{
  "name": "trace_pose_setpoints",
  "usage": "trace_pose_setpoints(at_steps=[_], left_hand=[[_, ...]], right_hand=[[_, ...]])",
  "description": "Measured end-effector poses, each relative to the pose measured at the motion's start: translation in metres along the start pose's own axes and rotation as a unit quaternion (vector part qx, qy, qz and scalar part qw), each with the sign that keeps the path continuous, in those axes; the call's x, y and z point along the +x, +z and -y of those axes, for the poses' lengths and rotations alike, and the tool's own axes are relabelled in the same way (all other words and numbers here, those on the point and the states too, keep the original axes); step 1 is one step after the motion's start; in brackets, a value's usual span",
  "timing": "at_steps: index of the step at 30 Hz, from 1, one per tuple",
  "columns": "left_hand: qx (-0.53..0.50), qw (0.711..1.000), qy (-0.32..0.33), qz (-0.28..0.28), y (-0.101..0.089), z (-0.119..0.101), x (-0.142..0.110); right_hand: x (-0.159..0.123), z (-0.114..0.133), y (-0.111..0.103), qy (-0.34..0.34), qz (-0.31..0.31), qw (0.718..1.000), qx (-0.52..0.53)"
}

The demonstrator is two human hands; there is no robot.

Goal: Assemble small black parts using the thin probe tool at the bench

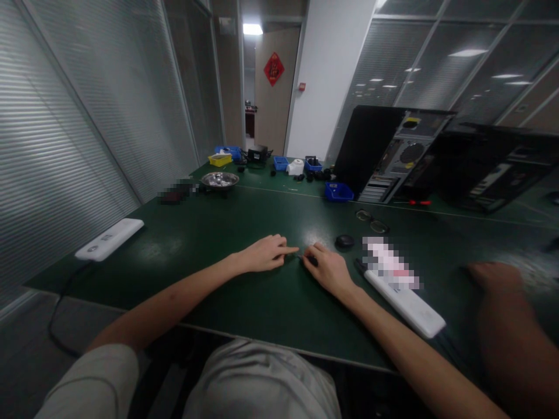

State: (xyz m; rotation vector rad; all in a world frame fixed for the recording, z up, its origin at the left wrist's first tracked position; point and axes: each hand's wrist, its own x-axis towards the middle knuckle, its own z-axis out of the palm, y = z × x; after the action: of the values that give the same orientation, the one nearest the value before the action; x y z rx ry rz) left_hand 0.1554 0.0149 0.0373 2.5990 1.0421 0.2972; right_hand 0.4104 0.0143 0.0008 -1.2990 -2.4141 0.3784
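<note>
Over the green tabletop (pixel 248 297), my left hand (pixel 266 254) stretches its index finger to the right, the thumb apart below it. I see nothing held in it. Just to the right, my right hand (pixel 327 267) is closed around a small black object (pixel 312 261), mostly covered by the fingers. A thin dark tip (pixel 300 256) sticks out from it toward my left index fingertip. Whether the two touch I cannot tell. Beyond my right hand lies a black computer mouse (pixel 345 241).
White power banks (pixel 109 238) (pixel 406 302) lie left and right, with cables. Glasses (pixel 372 221), a metal bowl (pixel 219 180), a blue bin (pixel 338 191) and a computer tower (pixel 393 154) stand farther back. Another person's arm (pixel 506 314) rests at right.
</note>
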Motion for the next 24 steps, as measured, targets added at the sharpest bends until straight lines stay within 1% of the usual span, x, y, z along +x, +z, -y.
trace_pose_setpoints(at_steps=[5, 12, 15, 17, 20, 22, 24], left_hand=[[-0.039, 0.999, -0.006, -0.003, -0.005, 0.004, -0.003], [-0.071, 0.997, -0.002, -0.012, 0.01, -0.004, 0.007], [-0.072, 0.997, -0.027, -0.02, 0.01, 0.005, 0.007], [-0.068, 0.995, -0.062, -0.037, 0.004, 0.022, 0.003], [-0.048, 0.985, -0.146, -0.08, -0.012, 0.065, -0.013], [-0.022, 0.969, -0.216, -0.114, -0.027, 0.099, -0.031], [0.011, 0.946, -0.288, -0.151, -0.044, 0.131, -0.054]], right_hand=[[0.0, -0.005, -0.003, 0.024, 0.005, 1.0, -0.011], [0.001, -0.006, -0.002, 0.041, 0.005, 0.999, -0.014], [0.001, -0.007, -0.001, 0.041, 0.008, 0.999, -0.012], [0.001, -0.008, 0.0, 0.04, 0.011, 0.999, -0.01], [0.001, -0.01, 0.0, 0.037, 0.016, 0.999, -0.006], [0.001, -0.011, -0.001, 0.036, 0.017, 0.999, -0.003], [0.001, -0.011, -0.002, 0.036, 0.016, 0.999, 0.0]])
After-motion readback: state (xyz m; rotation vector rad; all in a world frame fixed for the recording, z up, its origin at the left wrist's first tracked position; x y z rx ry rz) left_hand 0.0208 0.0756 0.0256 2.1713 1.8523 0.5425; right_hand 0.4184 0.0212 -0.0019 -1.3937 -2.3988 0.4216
